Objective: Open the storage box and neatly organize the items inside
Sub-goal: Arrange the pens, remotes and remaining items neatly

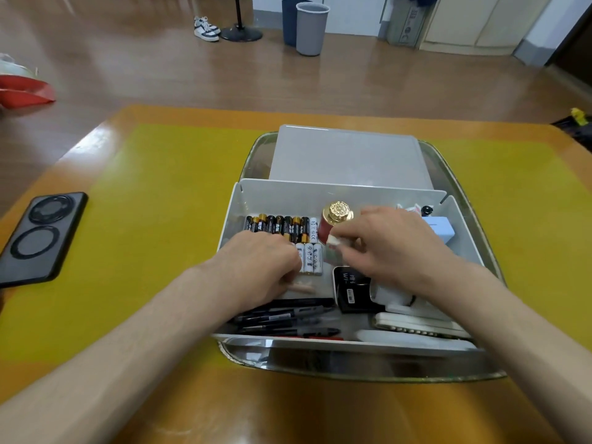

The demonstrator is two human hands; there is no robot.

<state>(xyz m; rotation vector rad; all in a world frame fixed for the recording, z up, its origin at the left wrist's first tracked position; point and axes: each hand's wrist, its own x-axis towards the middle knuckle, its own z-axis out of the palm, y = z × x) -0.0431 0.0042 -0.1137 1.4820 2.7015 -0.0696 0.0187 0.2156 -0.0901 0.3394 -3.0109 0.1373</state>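
Note:
The white storage box (230, 216) stands open on a clear tray, its lid (346, 158) lying behind it. A row of black-and-gold batteries (275, 224) lines the back left, with white batteries (312, 259) in front of them. My left hand (259, 264) reaches into the box over the batteries, fingers curled down; what they touch is hidden. My right hand (390, 245) pinches a small white piece (334, 241) beside a red bottle with a gold cap (334, 217). Black pens (288, 318) lie along the front.
A black card-like device (347, 290), white gadgets (416, 325) and a pale blue box (440, 229) fill the box's right side. The clear tray (352, 366) sits on a yellow mat (153, 219). A black phone (38, 238) lies far left. Bins stand on the floor beyond.

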